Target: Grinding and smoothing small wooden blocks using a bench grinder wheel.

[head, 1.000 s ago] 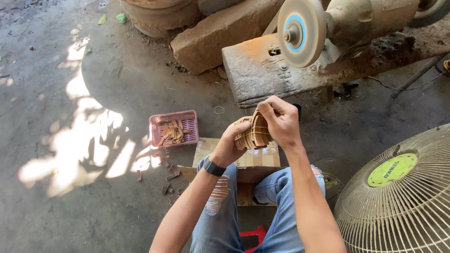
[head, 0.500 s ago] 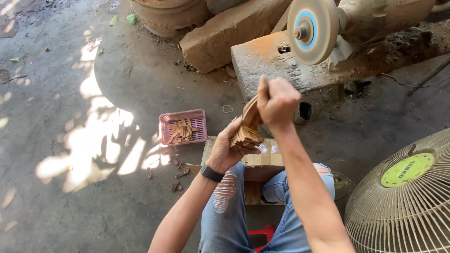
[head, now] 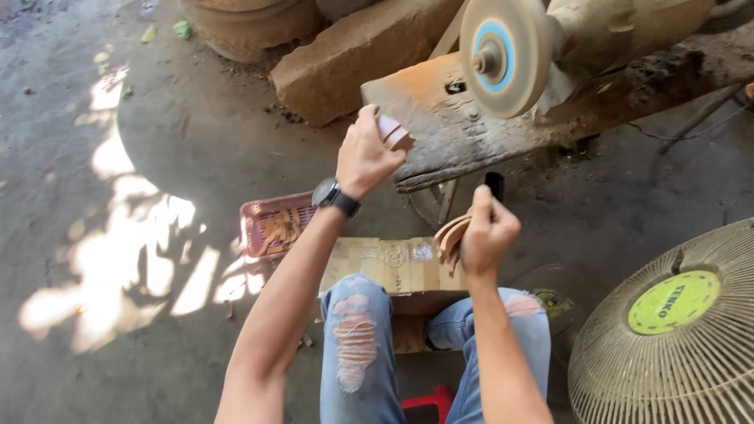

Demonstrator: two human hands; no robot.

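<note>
My left hand, with a dark wristwatch on its wrist, is raised toward the round buffing wheel and grips a small curved wooden piece. Lower and to the right, my right hand is closed around a bundle of thin curved wooden pieces, held just above a flat cardboard box by my knees. The wheel sits on a motor mounted on a worn bench.
A pink plastic basket with more wooden pieces lies on the concrete floor left of the box. A fan grille stands at the lower right. A stone block and a clay pot sit behind the bench.
Both hands were together on the bundle. Now my left hand has lifted away toward the wheel with one piece, and my right hand has dropped lower with the bundle.
</note>
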